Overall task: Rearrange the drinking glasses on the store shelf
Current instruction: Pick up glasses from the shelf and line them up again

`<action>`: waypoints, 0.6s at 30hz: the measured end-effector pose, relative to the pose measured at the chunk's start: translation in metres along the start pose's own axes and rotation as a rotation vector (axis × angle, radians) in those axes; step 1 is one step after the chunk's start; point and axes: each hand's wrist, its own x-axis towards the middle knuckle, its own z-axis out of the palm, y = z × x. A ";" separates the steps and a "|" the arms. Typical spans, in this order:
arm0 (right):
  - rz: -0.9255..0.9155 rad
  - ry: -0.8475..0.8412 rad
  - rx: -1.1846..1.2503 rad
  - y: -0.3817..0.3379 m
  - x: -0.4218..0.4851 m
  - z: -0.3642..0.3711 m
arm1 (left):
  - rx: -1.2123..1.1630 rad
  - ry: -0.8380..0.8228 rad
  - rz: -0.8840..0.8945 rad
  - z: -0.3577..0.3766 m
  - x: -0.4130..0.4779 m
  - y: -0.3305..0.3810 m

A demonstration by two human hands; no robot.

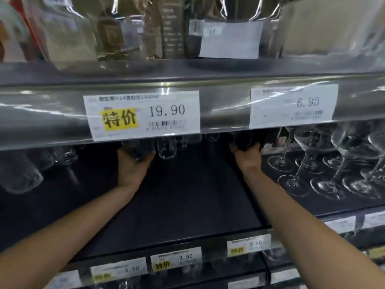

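Both arms reach deep into the dark middle shelf [187,201]. My left hand [132,166] grips a clear drinking glass [138,149] whose upper part is hidden behind the price strip above. My right hand [248,157] curls round a glass [246,140] that looks dark, its top hidden behind the same strip. More clear tumblers [166,151] stand at the back between my hands. Other tumblers [20,176] stand blurred at the left of the shelf.
Several stemmed wine glasses [325,163] fill the shelf's right side, close to my right forearm. The upper shelf's price strip [143,115] hangs low over my hands, with large glass vessels above it. Price labels [176,259] line the front edge below.
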 end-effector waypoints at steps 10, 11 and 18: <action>0.000 0.091 -0.072 -0.004 0.015 0.016 | 0.071 0.048 0.001 0.003 -0.018 0.027; 0.004 0.105 -0.083 -0.003 0.017 0.017 | 0.072 0.051 0.011 0.003 -0.019 0.028; 0.047 0.126 -0.167 -0.007 0.020 0.019 | 0.087 0.058 0.009 0.005 -0.020 0.027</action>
